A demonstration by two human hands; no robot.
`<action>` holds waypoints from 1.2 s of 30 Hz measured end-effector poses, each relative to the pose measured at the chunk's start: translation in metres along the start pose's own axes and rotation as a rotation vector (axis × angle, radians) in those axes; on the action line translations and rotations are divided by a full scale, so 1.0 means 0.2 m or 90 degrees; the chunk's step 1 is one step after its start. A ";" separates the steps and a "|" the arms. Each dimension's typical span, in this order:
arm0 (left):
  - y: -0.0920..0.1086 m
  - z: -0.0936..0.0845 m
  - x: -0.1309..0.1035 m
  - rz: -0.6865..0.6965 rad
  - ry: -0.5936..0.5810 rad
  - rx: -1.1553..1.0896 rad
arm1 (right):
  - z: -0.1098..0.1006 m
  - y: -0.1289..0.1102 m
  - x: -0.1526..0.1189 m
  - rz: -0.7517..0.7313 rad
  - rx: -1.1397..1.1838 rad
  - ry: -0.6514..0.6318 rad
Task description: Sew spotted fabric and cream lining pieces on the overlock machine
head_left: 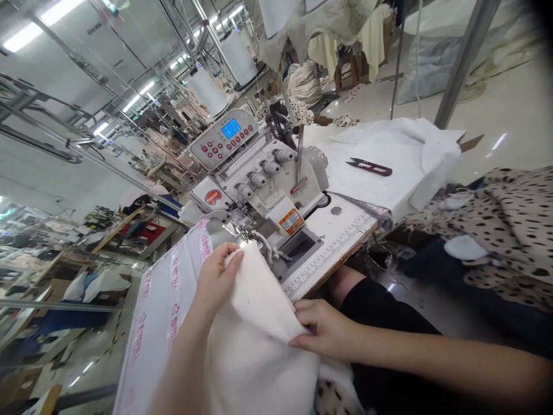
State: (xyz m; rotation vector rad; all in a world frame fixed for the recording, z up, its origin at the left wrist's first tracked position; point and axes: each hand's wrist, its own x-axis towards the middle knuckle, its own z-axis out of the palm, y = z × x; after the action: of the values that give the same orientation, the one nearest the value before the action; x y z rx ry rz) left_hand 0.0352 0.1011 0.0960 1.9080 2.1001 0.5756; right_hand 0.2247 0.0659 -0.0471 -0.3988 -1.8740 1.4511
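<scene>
White fabric (263, 300) runs from the needle area of the overlock sewing machine (276, 190) down over the table's front edge. My left hand (221, 270) pinches the fabric's left side close to the presser foot. Further down, my right hand (322, 328) grips the fabric's right edge between thumb and fingers. The cloth's top end lies at the presser foot (245, 237); the needle itself is too small to make out. Below my right hand a piece of spotted fabric (334, 397) shows under the white cloth.
Thread snips (374, 167) lie on white cloth (401, 144) to the machine's right. Spotted fabric (510, 230) is heaped at the far right. Thread cones (207, 89) stand above the control panel (224, 138). A metal post (469, 63) rises at the upper right.
</scene>
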 end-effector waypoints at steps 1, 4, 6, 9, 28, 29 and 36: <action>0.00 0.00 0.00 -0.008 0.009 -0.001 | 0.00 0.00 0.00 -0.006 0.022 0.007; 0.01 0.02 0.00 -0.028 0.039 -0.006 | -0.03 -0.02 -0.01 -0.003 0.071 0.013; 0.03 0.03 0.01 -0.030 0.054 -0.008 | -0.06 -0.04 -0.01 0.018 0.097 0.005; 0.05 0.05 0.03 -0.035 0.071 -0.011 | -0.12 -0.09 0.01 0.039 0.136 -0.022; 0.03 0.06 0.09 -0.031 0.148 0.059 | -0.23 -0.07 0.08 0.050 0.051 -0.037; 0.04 0.07 0.07 0.022 0.194 0.103 | -0.23 -0.07 0.08 0.055 0.047 -0.034; 0.07 0.15 -0.10 0.319 0.205 0.303 | -0.22 -0.08 0.05 0.071 0.019 -0.025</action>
State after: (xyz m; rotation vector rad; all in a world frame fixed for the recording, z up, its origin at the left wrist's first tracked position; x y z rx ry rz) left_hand 0.0623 0.0866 0.0734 2.8219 2.0720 0.5381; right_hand 0.2515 0.0978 -0.0238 -0.4694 -1.8841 1.5697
